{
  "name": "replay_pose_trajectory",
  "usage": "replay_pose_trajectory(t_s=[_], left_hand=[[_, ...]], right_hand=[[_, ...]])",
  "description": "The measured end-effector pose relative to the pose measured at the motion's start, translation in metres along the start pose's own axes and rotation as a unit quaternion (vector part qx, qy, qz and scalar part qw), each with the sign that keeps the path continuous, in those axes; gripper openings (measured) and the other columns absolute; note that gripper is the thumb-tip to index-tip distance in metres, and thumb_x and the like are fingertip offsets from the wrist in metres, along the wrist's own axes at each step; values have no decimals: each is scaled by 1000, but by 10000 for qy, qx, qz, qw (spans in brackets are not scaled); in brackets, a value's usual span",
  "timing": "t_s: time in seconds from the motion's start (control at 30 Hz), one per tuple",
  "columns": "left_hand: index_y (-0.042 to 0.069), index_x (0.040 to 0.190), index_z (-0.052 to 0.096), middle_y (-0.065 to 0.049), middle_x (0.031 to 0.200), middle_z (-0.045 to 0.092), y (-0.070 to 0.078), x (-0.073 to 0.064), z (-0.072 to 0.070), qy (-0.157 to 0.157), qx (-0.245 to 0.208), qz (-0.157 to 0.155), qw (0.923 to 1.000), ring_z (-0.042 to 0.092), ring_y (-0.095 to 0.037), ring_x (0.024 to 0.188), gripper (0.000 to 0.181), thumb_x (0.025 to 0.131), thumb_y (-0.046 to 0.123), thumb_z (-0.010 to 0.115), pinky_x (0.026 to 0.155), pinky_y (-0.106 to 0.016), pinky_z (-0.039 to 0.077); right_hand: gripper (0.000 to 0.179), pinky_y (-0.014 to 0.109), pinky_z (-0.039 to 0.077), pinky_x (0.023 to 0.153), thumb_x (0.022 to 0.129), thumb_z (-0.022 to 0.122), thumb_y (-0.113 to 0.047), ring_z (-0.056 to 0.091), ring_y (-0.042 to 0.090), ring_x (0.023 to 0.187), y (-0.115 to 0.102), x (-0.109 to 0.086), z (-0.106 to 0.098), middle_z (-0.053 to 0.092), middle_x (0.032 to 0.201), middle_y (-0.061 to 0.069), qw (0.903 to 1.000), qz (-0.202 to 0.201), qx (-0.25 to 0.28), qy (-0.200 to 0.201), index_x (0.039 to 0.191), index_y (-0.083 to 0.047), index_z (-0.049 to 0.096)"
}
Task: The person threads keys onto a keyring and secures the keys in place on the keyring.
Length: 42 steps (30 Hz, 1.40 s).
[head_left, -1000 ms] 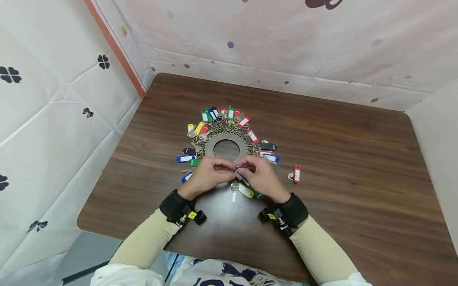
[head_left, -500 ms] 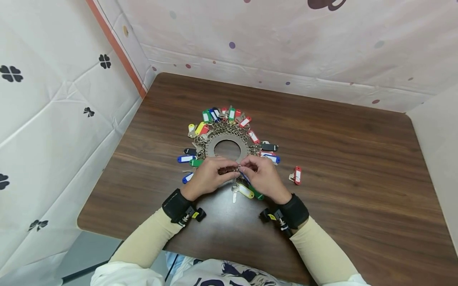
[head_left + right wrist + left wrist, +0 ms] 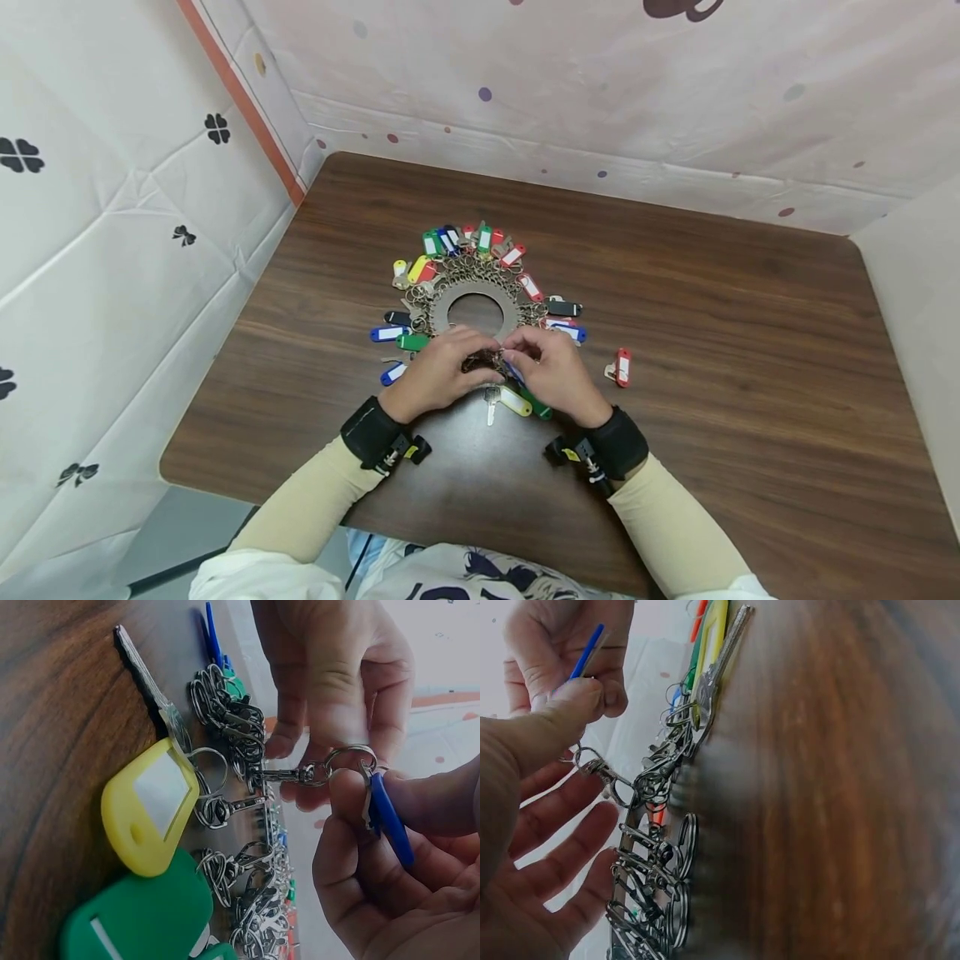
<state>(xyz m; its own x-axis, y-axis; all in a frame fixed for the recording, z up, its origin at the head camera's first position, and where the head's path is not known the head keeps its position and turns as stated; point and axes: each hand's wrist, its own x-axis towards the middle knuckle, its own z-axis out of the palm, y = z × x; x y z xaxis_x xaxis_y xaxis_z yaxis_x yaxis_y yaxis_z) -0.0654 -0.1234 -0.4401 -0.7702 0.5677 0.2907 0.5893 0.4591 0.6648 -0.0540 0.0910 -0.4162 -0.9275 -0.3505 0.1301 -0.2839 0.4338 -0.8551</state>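
A blue key tag (image 3: 390,817) and its key are pinched between the thumb and fingers of my right hand (image 3: 553,371). Its split ring (image 3: 352,760) links to a swivel clasp (image 3: 289,775) on the large flat metal ring (image 3: 474,288). My left hand (image 3: 442,371) is spread around neighbouring clasps, thumb and fingers apart, the thumb tip right by that split ring. In the left wrist view, the left fingers (image 3: 570,801) are extended below the split ring. A yellow key tag (image 3: 154,810) with a key and a green key tag (image 3: 139,915) lie just below the hands.
More key tags in several colours fan out around the metal ring, such as a blue one (image 3: 388,333) at left and a black one (image 3: 562,307) at right. A separate red key tag (image 3: 623,367) with a key lies to the right on the wooden table (image 3: 720,317).
My left thumb has moved away from the fingers, and clasps now show in the gap between them. The right hand has shifted only slightly, still pinching the blue key tag.
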Motion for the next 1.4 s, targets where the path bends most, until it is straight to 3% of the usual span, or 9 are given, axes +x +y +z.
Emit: replay_pose_trajectory(t_s=[0.2,0.37,0.53,0.7,0.83,1.13,1.27,1.4], left_hand=[[9,109,77,-6,112,78,0,1,-1,140,375,246,9989,69,-24,113,23,92,25,79,102,-41,56],[11,113,78,-5,117,77,0,0,-2,-84,574,312,9978,65,-26,120,23,96,27,74,107,-45,53],[12,113,77,-4,119,75,-2,0,-2,-169,421,273,9986,63,-24,124,24,96,30,74,110,-45,51],[8,114,74,-6,114,77,-4,-1,-1,211,57,352,9991,68,-23,115,32,88,24,84,103,-40,56],[7,111,74,-8,109,78,-3,-1,0,515,87,470,9975,71,-23,106,30,85,17,85,94,-38,59],[8,107,79,-7,107,80,-2,1,-1,491,454,608,9959,70,-24,109,22,89,20,82,96,-38,59],[6,112,77,-8,112,79,-2,1,0,471,360,600,9964,70,-25,112,27,89,18,82,99,-40,59],[5,110,76,-11,109,79,-1,1,2,643,183,607,9959,72,-25,108,28,85,13,84,96,-39,60]], right_hand=[[7,22,51,68,94,70,1,64,11,74,0,0,1,74,84,9,10000,-13,93,-7,97,-3,75],[8,23,52,70,95,70,1,64,11,76,0,0,-1,75,85,8,9999,18,51,-111,95,-5,75],[8,23,53,72,95,71,0,64,11,77,0,0,-3,75,87,7,9998,-41,-20,-199,93,-6,75],[8,23,53,71,96,70,-1,65,11,77,0,0,-1,75,86,8,9998,29,90,-192,94,-5,76],[9,23,53,71,96,69,-1,65,13,77,0,1,0,76,87,8,9997,154,129,-165,95,-6,76],[10,24,54,74,96,69,0,67,12,79,3,1,-1,76,88,8,9999,23,99,-123,94,-6,76],[10,24,53,73,95,69,0,66,13,78,3,1,-1,77,88,7,9999,24,62,-81,94,-6,77],[9,24,53,74,96,69,-2,66,13,79,4,1,-1,77,89,7,9998,132,88,-102,95,-7,77]])
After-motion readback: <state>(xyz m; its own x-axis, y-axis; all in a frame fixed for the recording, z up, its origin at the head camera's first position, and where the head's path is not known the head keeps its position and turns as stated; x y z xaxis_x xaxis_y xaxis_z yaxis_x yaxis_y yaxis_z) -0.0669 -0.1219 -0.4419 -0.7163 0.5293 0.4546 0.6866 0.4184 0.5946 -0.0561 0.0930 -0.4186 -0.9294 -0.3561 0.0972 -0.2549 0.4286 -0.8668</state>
